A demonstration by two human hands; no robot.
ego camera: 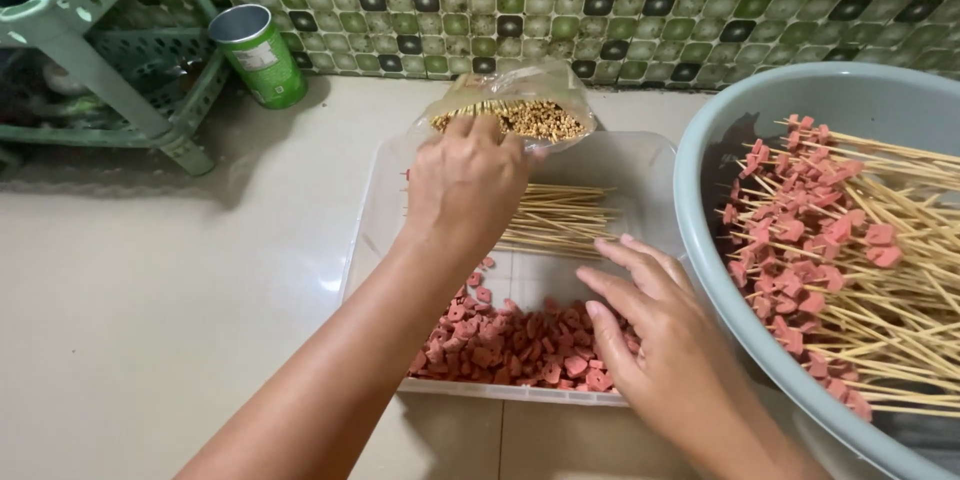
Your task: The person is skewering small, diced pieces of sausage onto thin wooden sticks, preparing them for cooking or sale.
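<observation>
- Head view looks down at a pale tiled floor (150, 280) where a clear plastic tray (640, 165) lies beside a grey basin (700, 190).
- Left hand (465, 185) reaches to the far end of the tray, its grip closed on a clear bag of bamboo skewers (520, 110); the fingertips are hidden behind the hand, so how they pinch the bag cannot be told.
- Only the blunt skewer ends show at the bag's mouth; the rest of the bundle is covered by the hand.
- Right hand (650, 330) hovers over the near right part of the tray with fingers spread and loose, holding nothing; whether the fingertips touch the pieces below cannot be told.
- Loose skewers (560, 220) lie flat in the tray's middle, partly hidden by the left wrist.
- Pink heart-shaped sausage pieces (520, 345) are heaped at the tray's near end, some covered by the right hand and left forearm.
- Loaded skewers (850, 260) with the same pink pieces lie in the basin, which is cut off at the right and bottom edges.
- A green can (258, 55) stands by the mosaic wall, next to a green plastic rack (110, 50) cut off at the upper left.
</observation>
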